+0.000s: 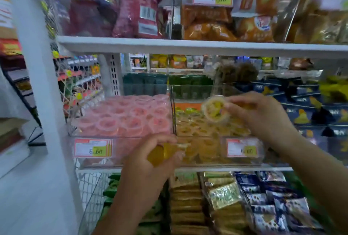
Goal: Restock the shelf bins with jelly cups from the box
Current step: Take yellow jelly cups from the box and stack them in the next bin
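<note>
Pink bin (pixel 120 146): full of pink jelly cups (pixel 124 116).
Yellow bin (pixel 211 156): right beside it, yellow jelly cups (pixel 197 127) inside.
Right hand (pixel 263 114): pinching one cup (pixel 214 110) above the yellow bin (blurry tbh).
Left hand (pixel 150 161): curled round more cups (pixel 160 154), at that bin's front.

- A shop: white shelves (pixel 188 46) are packed with bagged snacks (pixel 207 24).
- Price tags (pixel 93 147) are stuck on the clear bins (pixel 120 150) of jelly cups (pixel 120 118).

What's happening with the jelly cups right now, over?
Left hand grips yellow cups. Right hand holds one cup above the yellow bin. Nothing blocking.
</note>
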A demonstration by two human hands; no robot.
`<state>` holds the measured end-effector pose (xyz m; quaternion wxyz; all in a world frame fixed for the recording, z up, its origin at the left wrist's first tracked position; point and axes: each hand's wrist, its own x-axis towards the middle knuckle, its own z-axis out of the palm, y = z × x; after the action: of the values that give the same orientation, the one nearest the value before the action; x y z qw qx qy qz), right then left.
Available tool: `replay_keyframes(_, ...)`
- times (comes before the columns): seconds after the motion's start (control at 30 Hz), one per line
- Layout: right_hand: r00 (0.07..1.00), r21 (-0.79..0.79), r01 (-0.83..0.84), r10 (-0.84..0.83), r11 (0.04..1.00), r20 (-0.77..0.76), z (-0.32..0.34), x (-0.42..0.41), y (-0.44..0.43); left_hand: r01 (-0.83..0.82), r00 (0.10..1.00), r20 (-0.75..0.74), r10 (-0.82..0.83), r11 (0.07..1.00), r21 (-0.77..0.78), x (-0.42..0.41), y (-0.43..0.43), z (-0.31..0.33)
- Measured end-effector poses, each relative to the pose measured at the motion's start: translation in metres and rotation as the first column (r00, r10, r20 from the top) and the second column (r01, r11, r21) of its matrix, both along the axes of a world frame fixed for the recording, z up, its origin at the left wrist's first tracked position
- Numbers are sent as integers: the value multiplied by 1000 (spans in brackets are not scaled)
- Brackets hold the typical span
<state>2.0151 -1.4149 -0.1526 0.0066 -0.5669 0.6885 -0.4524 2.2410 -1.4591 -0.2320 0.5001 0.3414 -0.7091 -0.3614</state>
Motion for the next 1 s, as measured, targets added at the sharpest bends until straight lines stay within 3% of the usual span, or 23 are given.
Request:
replay_keyframes(0.1, 994, 182, 3, 16, 983, -105, 18, -10, -68, -74, 997, 11, 75, 996, -58, 3, -15, 19)
replay_keyframes(0.2, 998, 360, 29, -4, 932, -70, 15, -24, -141, -128, 992, 10, 129, 986, -111, 4, -29, 31)
replay_keyframes(0.3, 989, 477, 72, -1, 876, -147, 8, -30, -187, -160, 986, 17, 165, 975, -154, 9, -35, 42)
replay_keyframes(0.5, 1000, 589, -3, 11, 808, -10, -15, -42, -239, -199, 979, 16, 204, 967, -161, 17, -42, 57)
replay_keyframes(0.73, 973, 699, -14, 171, 715, -156, -27, -49, -252, -126, 989, 53, 139, 973, -193, 11, -59, 60)
replay_keyframes(1.0, 978, 730, -104, 201, 675, -47, -12, -77, -244, -98, 993, 53, 109, 980, -175, 6, -62, 54)
